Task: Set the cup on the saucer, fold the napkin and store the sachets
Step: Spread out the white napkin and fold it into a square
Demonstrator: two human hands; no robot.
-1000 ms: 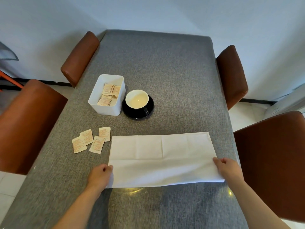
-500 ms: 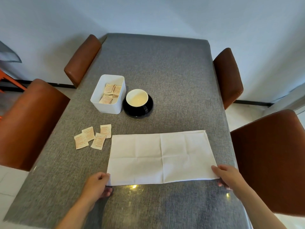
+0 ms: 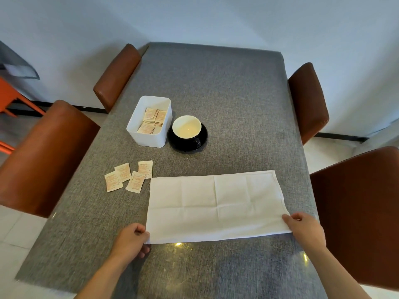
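A white napkin (image 3: 216,203), folded into a long rectangle, lies flat on the grey table near me. My left hand (image 3: 129,240) pinches its near left corner. Its near right corner is pinched by my right hand (image 3: 304,230). Beyond the napkin, a black cup (image 3: 187,131) with a white inside stands on a black saucer (image 3: 203,143). To the left of the cup is a white box (image 3: 151,137) holding several sachets (image 3: 152,121). Several more sachets (image 3: 127,176) lie loose on the table, left of the napkin's far corner.
The grey cloth-covered table (image 3: 226,89) reaches to the far wall. Brown padded chairs stand at its sides: two on the left (image 3: 43,156) (image 3: 116,72) and two on the right (image 3: 308,100) (image 3: 356,212). An orange frame (image 3: 8,98) shows at far left.
Both hands have kept hold of the napkin's near corners. The napkin's near edge has drawn slightly toward me and lies flatter. The view has shifted a little.
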